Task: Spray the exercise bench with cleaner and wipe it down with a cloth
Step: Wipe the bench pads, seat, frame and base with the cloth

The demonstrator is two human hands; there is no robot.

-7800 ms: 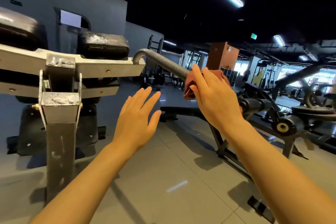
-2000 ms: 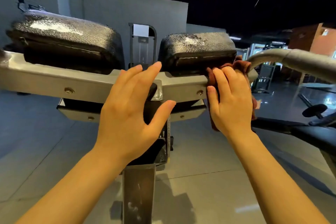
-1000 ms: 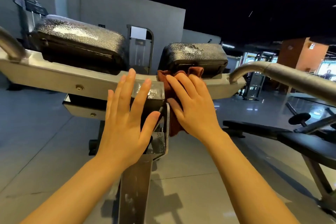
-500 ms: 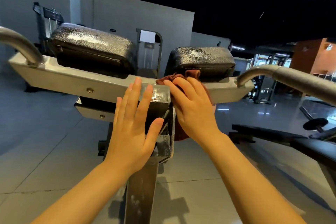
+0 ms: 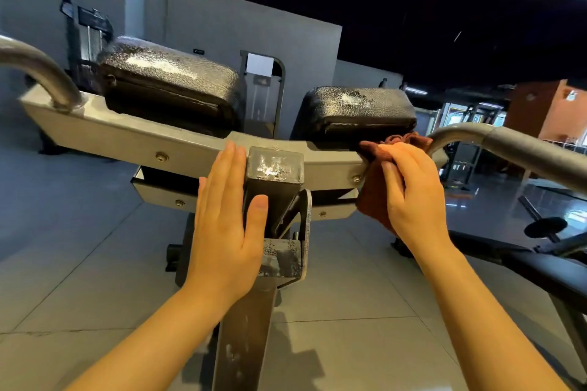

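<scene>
A person's right hand [image 5: 413,190] grips a reddish cloth [image 5: 373,197] against the bench frame [image 5: 127,140] at three o'clock; the left hand [image 5: 225,225], fingers straight, rests on the centre post [image 5: 273,181].

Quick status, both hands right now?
Left hand: open, fingers straight, flat against the centre post.
Right hand: curled round the brown cloth, pressing it on the grey crossbar.
</scene>
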